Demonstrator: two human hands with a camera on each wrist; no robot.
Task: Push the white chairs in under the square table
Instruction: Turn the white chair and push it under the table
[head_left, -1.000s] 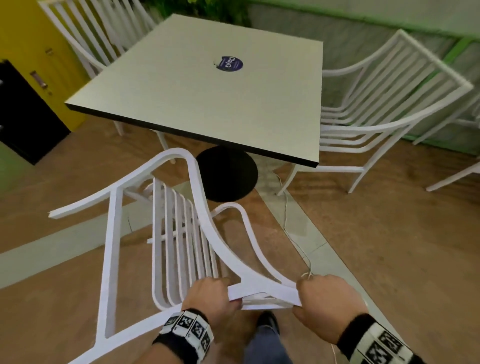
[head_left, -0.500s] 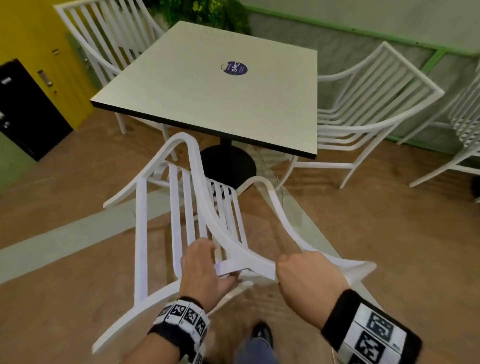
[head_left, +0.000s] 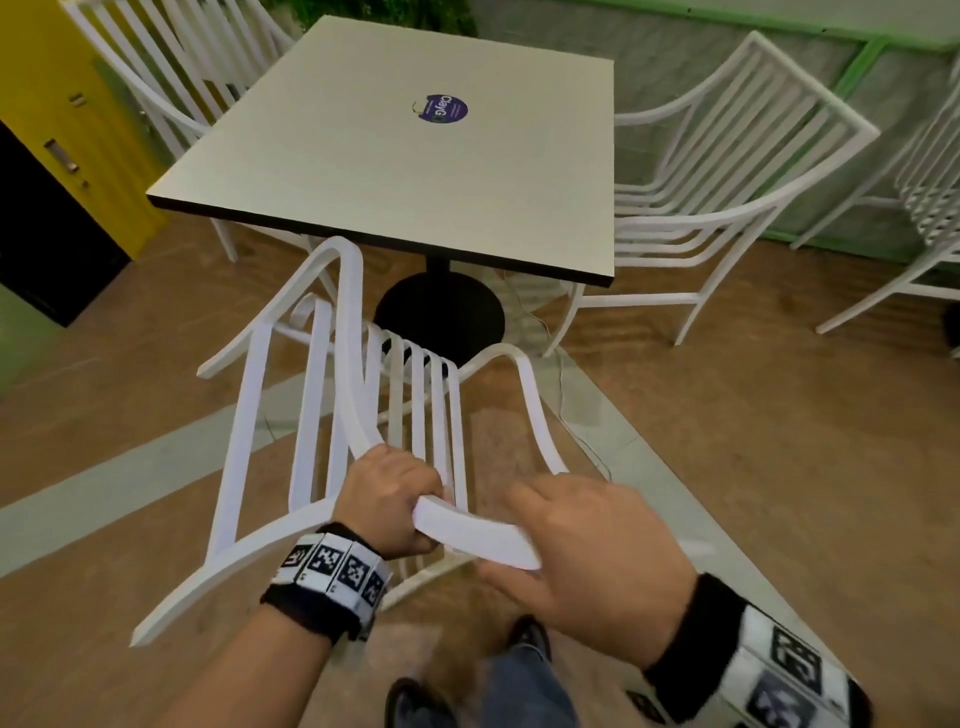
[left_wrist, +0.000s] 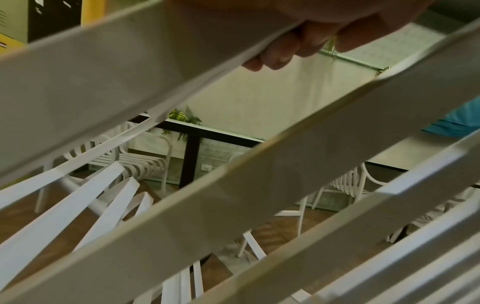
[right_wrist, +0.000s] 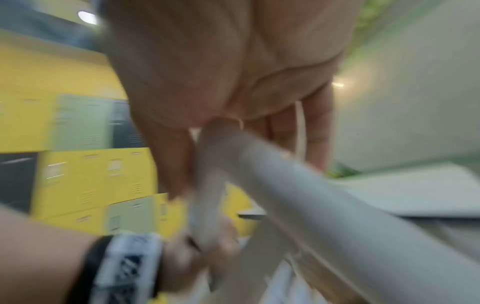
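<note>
A square white-topped table (head_left: 395, 171) stands on a black pedestal base (head_left: 441, 312). Just before its near edge is a white slatted chair (head_left: 311, 405), skewed, with the front of its left armrest at the table's edge. Both hands hold the chair's top rail (head_left: 478, 535). My left hand (head_left: 395, 499) grips the rail's left end, its fingers (left_wrist: 280, 51) curled under it. My right hand (head_left: 582, 540) lies over the rail's right part with the thumb beneath; the right wrist view is blurred. A second white chair (head_left: 727, 182) sits at the table's right side, a third (head_left: 156, 78) at its far left.
Yellow lockers (head_left: 67, 130) and a dark panel line the left wall. Another white chair (head_left: 935, 182) stands at the far right edge. A thin white cable (head_left: 561, 395) runs along the floor strip right of the held chair. My shoe (head_left: 530, 634) is below the rail.
The chair has moved forward and swung round, so its front now reaches the table's edge. My right hand has gone from a tight fist on the rail to a looser hold.
</note>
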